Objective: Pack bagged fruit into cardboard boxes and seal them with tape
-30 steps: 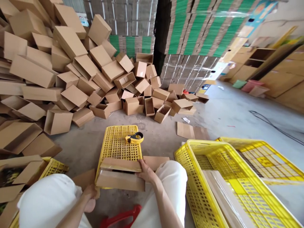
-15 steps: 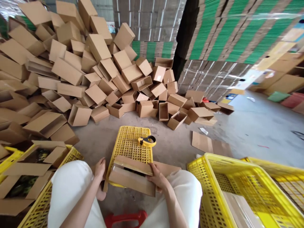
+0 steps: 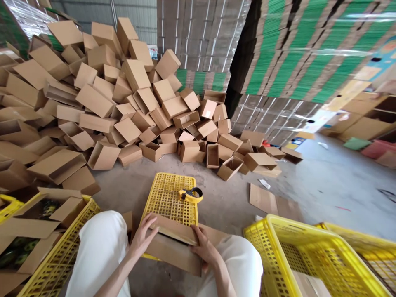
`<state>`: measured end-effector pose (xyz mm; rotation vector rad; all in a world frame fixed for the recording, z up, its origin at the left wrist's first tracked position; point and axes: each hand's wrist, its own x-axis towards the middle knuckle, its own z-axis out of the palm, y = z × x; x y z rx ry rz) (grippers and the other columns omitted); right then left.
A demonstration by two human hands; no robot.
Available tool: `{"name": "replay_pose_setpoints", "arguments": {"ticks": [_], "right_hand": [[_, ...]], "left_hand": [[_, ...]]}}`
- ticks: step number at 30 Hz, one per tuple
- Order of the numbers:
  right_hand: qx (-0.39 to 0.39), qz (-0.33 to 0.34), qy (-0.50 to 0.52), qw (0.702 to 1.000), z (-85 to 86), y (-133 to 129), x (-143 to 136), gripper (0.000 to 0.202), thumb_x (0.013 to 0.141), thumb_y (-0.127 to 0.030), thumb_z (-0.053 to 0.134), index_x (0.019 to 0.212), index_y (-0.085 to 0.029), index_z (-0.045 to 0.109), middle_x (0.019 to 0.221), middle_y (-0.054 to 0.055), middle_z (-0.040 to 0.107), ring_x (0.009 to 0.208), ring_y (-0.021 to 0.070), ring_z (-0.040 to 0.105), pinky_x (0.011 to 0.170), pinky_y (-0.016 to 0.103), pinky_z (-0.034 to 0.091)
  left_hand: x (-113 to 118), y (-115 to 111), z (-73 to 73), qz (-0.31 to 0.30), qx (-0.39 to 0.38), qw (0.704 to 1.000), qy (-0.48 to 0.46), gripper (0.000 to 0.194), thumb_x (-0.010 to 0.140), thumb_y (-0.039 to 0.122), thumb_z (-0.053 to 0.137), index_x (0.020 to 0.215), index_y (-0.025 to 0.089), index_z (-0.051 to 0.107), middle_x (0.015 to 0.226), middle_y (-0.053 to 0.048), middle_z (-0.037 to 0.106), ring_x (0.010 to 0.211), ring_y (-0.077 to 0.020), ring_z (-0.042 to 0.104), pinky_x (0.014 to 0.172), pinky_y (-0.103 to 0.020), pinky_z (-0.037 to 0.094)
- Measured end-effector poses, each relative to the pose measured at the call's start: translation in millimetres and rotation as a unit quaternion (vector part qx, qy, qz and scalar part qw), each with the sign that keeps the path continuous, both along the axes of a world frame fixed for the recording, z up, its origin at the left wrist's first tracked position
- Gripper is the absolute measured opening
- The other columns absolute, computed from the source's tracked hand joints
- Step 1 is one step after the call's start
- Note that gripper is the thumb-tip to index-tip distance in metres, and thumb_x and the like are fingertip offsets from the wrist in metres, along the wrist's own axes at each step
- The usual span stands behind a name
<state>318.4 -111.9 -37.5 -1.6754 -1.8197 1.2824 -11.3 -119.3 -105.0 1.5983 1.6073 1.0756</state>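
Note:
A small cardboard box (image 3: 176,253) lies between my knees at the near end of an upturned yellow plastic crate (image 3: 154,202). A dark narrow gap shows between its top flaps. My left hand (image 3: 144,238) is on the box's left end, fingers and thumb over the flap edges. At the other end, my right hand (image 3: 204,246) grips the box, thumb across the top and fingers down the side. Beyond the box, a yellow tape dispenser (image 3: 188,195) with a dark ring rests on the crate.
Yellow crates stand on my right (image 3: 269,255) and left (image 3: 58,251); the left one holds open cartons with dark contents. A large heap of empty cardboard boxes (image 3: 130,103) fills the far floor. Flattened cardboard (image 3: 262,198) lies right of centre. Wrapped cardboard stacks (image 3: 278,57) rise behind.
My left hand has moved up and right from beside the crate onto the box's left end. My right hand keeps its hold. The camera view has tilted up slightly.

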Motion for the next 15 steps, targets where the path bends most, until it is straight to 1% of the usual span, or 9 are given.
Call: {"name": "replay_pose_setpoints", "arguments": {"ticks": [2,4,5,6,7,8,11,13,15], "right_hand": [[0.008,-0.009,0.013,1.000,-5.0,-6.2,2.5,0.091,0.068,-0.024,0.072,0.157,-0.022,0.053,0.166,0.014,0.046,0.157,0.0312,0.041,0.130,0.042,0.032],[0.011,-0.024,0.020,0.999,-12.2,-15.0,4.7,0.096,0.071,-0.032,0.077,0.162,-0.022,0.048,0.173,0.014,0.037,0.164,0.0334,0.026,0.132,0.046,0.028],[0.018,-0.040,0.022,0.999,-16.8,-19.9,5.5,0.097,0.073,-0.037,0.077,0.163,-0.022,0.046,0.174,0.014,0.035,0.165,0.0337,0.022,0.132,0.047,0.027],[0.033,-0.061,0.021,0.997,-22.1,-25.0,5.8,0.095,0.076,-0.043,0.076,0.164,-0.022,0.045,0.174,0.014,0.036,0.166,0.0338,0.021,0.132,0.048,0.028],[0.054,-0.086,0.017,0.995,-27.6,-29.9,5.8,0.091,0.079,-0.046,0.074,0.163,-0.022,0.046,0.172,0.015,0.040,0.164,0.0338,0.025,0.131,0.048,0.031],[0.080,-0.111,0.011,0.991,-33.1,-34.4,5.3,0.086,0.082,-0.047,0.071,0.161,-0.022,0.049,0.168,0.015,0.046,0.162,0.0338,0.033,0.129,0.048,0.034],[0.152,-0.145,-0.002,0.978,-45.3,-44.1,2.0,0.072,0.086,-0.044,0.064,0.154,-0.022,0.057,0.152,0.014,0.063,0.146,0.0328,0.056,0.122,0.046,0.046],[0.173,-0.144,0.007,0.974,-48.3,-47.4,-1.0,0.069,0.087,-0.040,0.063,0.154,-0.023,0.058,0.149,0.014,0.066,0.141,0.0315,0.062,0.120,0.044,0.049],[0.171,-0.149,0.019,0.974,-48.1,-48.8,-3.8,0.070,0.088,-0.039,0.064,0.155,-0.023,0.055,0.151,0.013,0.066,0.142,0.0311,0.061,0.121,0.044,0.049]], "left_hand": [[-2.5,-0.3,-5.0,-0.004,0.001,1.000,0.003,0.049,0.097,0.055,0.059,0.136,0.027,0.072,0.161,-0.012,0.056,0.152,-0.0335,0.050,0.127,-0.054,0.042],[-1.5,-2.0,-6.8,-0.003,0.002,1.000,0.002,0.052,0.097,0.054,0.057,0.139,0.026,0.069,0.163,-0.013,0.054,0.154,-0.0334,0.048,0.128,-0.053,0.039],[-0.1,-3.5,-7.2,0.000,0.002,1.000,0.001,0.055,0.098,0.054,0.056,0.144,0.025,0.066,0.165,-0.013,0.052,0.156,-0.0330,0.046,0.129,-0.053,0.038],[1.2,-5.2,-7.5,0.007,-0.001,1.000,0.000,0.060,0.098,0.054,0.056,0.149,0.024,0.061,0.167,-0.014,0.050,0.157,-0.0327,0.044,0.130,-0.052,0.036],[2.2,-7.0,-8.0,0.017,-0.009,1.000,-0.002,0.065,0.097,0.055,0.056,0.154,0.023,0.055,0.168,-0.014,0.048,0.158,-0.0325,0.043,0.131,-0.053,0.035],[2.8,-8.8,-8.7,0.032,-0.021,0.999,-0.005,0.071,0.097,0.056,0.056,0.158,0.022,0.049,0.169,-0.015,0.046,0.158,-0.0327,0.042,0.132,-0.053,0.033],[1.9,-13.6,-11.5,0.066,-0.084,0.994,-0.017,0.085,0.092,0.061,0.059,0.163,0.019,0.040,0.169,-0.017,0.046,0.159,-0.0338,0.041,0.133,-0.054,0.029],[0.7,-15.1,-13.0,0.067,-0.123,0.990,-0.018,0.090,0.091,0.065,0.057,0.164,0.017,0.037,0.169,-0.018,0.045,0.159,-0.0333,0.041,0.134,-0.052,0.028],[0.6,-14.9,-14.1,0.059,-0.145,0.988,-0.009,0.093,0.091,0.067,0.055,0.165,0.015,0.035,0.170,-0.019,0.044,0.159,-0.0332,0.041,0.134,-0.049,0.029]]}}
